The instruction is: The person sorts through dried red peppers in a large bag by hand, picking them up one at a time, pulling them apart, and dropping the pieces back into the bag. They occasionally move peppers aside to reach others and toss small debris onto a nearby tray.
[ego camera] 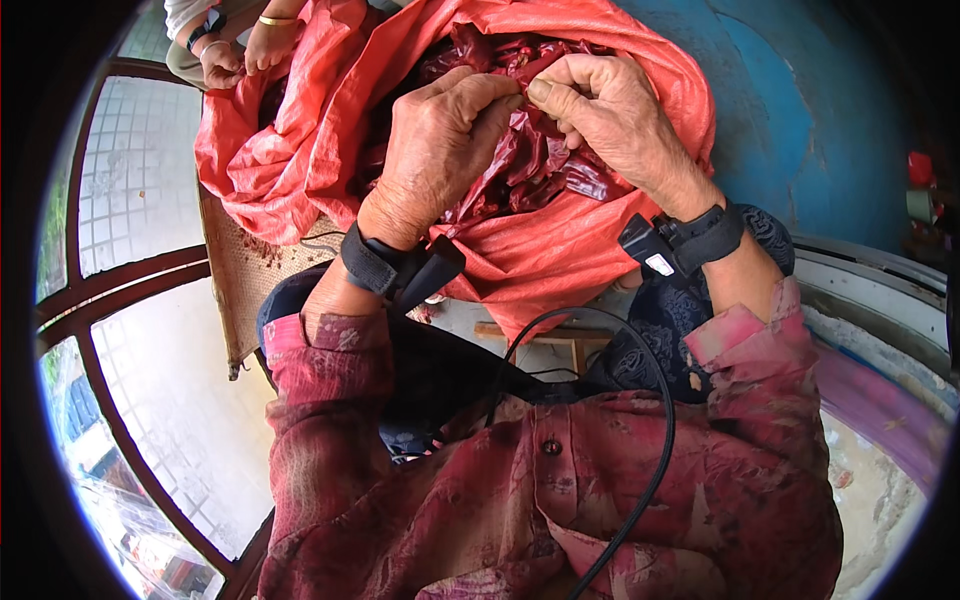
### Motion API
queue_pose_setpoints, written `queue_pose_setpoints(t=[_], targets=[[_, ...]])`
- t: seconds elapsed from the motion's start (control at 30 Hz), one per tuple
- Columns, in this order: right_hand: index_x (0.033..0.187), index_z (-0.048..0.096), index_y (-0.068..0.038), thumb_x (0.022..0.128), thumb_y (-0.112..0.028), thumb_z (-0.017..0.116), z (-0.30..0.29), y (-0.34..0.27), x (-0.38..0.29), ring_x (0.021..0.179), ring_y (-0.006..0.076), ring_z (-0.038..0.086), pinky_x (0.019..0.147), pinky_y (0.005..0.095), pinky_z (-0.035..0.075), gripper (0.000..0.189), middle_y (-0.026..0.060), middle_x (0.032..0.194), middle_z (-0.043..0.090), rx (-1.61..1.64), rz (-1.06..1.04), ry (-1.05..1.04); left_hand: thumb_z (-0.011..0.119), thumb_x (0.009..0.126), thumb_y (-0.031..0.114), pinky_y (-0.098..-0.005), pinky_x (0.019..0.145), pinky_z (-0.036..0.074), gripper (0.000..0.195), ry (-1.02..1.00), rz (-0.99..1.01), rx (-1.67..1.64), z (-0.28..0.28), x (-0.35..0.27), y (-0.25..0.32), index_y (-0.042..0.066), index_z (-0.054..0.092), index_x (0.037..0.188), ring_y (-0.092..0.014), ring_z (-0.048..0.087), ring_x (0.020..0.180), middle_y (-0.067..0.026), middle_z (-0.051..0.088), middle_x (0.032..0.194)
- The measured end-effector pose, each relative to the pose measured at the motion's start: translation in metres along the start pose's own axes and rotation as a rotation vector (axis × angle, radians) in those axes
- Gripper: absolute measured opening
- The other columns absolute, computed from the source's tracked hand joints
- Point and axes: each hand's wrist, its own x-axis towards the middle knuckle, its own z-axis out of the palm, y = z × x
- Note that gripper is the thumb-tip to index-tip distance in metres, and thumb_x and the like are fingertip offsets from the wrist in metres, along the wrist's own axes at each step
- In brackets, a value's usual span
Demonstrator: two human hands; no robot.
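Note:
My left hand [450,139] and my right hand [619,116] are raised over a red woven plastic sack [540,247] full of dried red chili peppers [529,161]. Thumb and forefinger are drawn together on each hand, and the two sets of fingertips almost meet. Dark red peppers lie directly behind the fingertips. Whether either hand pinches a pepper or a stem cannot be made out, as the fingers cover that spot. The sack's mouth is folded back around the peppers.
At upper left, another person's hands [244,56] work at a second red sack [247,165]. A burlap-like mat [240,292] carries small red scraps. A black cable [667,420] loops across my shirt. Framed glass panes [142,172] stand left; a blue surface [772,112] lies right.

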Motion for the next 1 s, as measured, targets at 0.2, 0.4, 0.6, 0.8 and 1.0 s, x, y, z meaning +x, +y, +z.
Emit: queue_pose_setpoints(t=[0.2, 0.4, 0.6, 0.8, 1.0], targets=[[0.081, 0.064, 0.002, 0.085, -0.023, 0.060, 0.005, -0.002, 0.000, 0.050, 0.0061, 0.051, 0.046, 0.0226, 0.045, 0.025, 0.0009, 0.060, 0.056, 0.058, 0.027, -0.027, 0.060, 0.080, 0.004, -0.0238, 0.059, 0.047, 0.007, -0.064, -0.072, 0.009, -0.004, 0.000, 0.001, 0.002, 0.063, 0.086, -0.013, 0.058, 0.061, -0.0053, 0.063, 0.077], [0.082, 0.064, 0.003, 0.085, -0.023, 0.058, 0.002, -0.005, -0.001, 0.054, 0.0078, 0.055, 0.051, 0.0226, 0.048, 0.026, 0.0022, 0.063, 0.058, 0.194, 0.093, -0.022, 0.062, 0.079, 0.004, -0.0187, 0.061, 0.046, 0.010, -0.008, -0.434, -0.605, 0.002, -0.008, -0.001, -0.001, 0.063, 0.087, -0.002, 0.052, 0.067, 0.0004, 0.061, 0.072], [0.083, 0.064, 0.002, 0.085, -0.019, 0.058, -0.001, -0.005, -0.001, 0.059, 0.0074, 0.056, 0.052, 0.0246, 0.046, 0.023, 0.0038, 0.064, 0.060, -0.068, -0.093, 0.031, 0.067, 0.082, 0.010, -0.0177, 0.063, 0.046, 0.016, -0.060, -0.627, -0.752, -0.004, 0.000, 0.012, -0.002, 0.064, 0.091, -0.003, 0.053, 0.068, -0.0005, 0.062, 0.075], [0.079, 0.064, 0.003, 0.085, -0.016, 0.059, 0.002, -0.003, -0.002, 0.051, 0.0074, 0.053, 0.049, 0.0246, 0.043, 0.021, 0.0041, 0.061, 0.059, -0.074, -0.075, 0.060, 0.070, 0.079, 0.008, -0.0192, 0.066, 0.048, 0.019, 0.003, -0.562, -0.689, 0.007, -0.005, 0.003, -0.002, 0.064, 0.094, -0.004, 0.057, 0.072, -0.0030, 0.065, 0.079], [0.077, 0.064, 0.003, 0.083, -0.017, 0.059, 0.001, -0.004, 0.000, 0.052, 0.0078, 0.054, 0.049, 0.0252, 0.043, 0.022, 0.0030, 0.058, 0.058, -0.084, -0.011, -0.009, 0.069, 0.079, 0.004, -0.0204, 0.074, 0.050, 0.022, -0.031, -0.558, -0.643, 0.007, -0.006, 0.002, -0.003, 0.062, 0.099, -0.008, 0.060, 0.079, -0.0047, 0.065, 0.087]])
